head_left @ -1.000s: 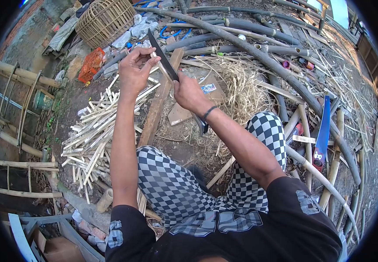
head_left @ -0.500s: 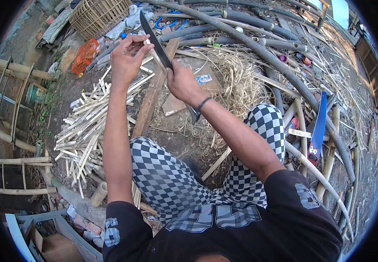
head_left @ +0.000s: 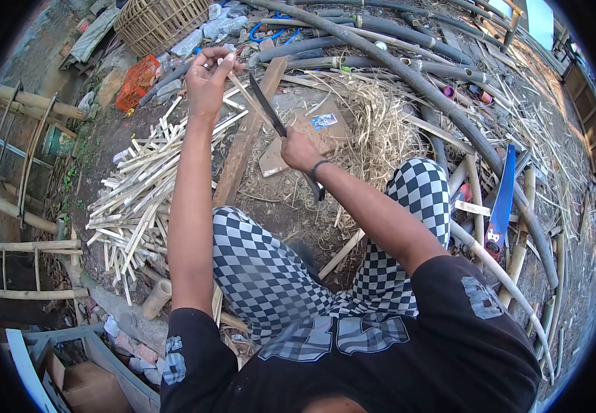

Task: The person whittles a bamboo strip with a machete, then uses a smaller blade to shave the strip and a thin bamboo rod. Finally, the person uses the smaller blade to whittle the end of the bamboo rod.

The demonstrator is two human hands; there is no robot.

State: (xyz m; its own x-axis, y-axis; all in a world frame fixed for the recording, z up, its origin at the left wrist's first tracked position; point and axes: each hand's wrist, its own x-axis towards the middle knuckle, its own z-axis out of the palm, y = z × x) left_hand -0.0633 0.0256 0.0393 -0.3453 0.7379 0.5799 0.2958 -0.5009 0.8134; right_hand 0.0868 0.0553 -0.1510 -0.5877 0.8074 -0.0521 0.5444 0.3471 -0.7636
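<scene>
Above the pile of cut strips, left hand pinches a thin bamboo sliver; right hand is fisted round the knife.

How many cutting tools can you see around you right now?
2. A knife is gripped in the right hand, its blade against the bamboo strip held by the left hand. A blue handsaw lies right of the knee. Debris may hide others.

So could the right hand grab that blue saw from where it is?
Probably not right now. The right hand is closed around the knife, and the blue saw lies on the ground beyond the right knee, well away. The hand would have to free itself first.
</scene>
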